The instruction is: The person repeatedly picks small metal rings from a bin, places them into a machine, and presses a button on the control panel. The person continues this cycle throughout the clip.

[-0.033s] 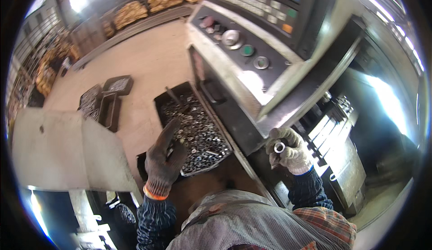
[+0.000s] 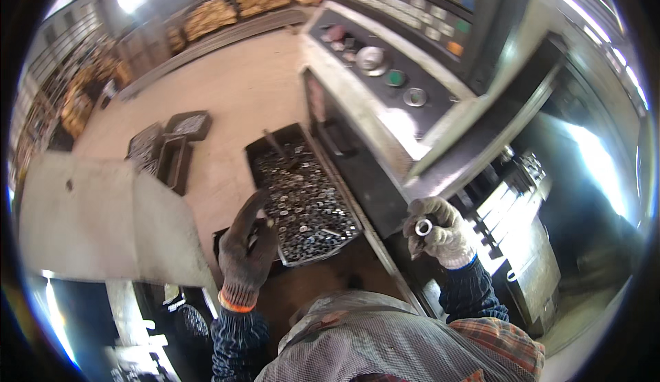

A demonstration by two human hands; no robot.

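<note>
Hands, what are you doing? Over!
Right hand holding metal ring. Left hand near parts bin, grip unclear. Nothing seen blocking ring's open end.

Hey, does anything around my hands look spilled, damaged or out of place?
Nothing stands out as odd. The small metal parts lie heaped inside the dark tray, where a rod sticks up; your right hand holds a metal ring.

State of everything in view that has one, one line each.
Right hand: gloved, closed on ring
Metal ring: held, hole toward camera
Left hand: gloved, fingers partly curled, contents unclear
Large bin: filled with loose metal parts
Rod: tilted, sticking up from bin
Orange button: lit or not, can't tell
</note>
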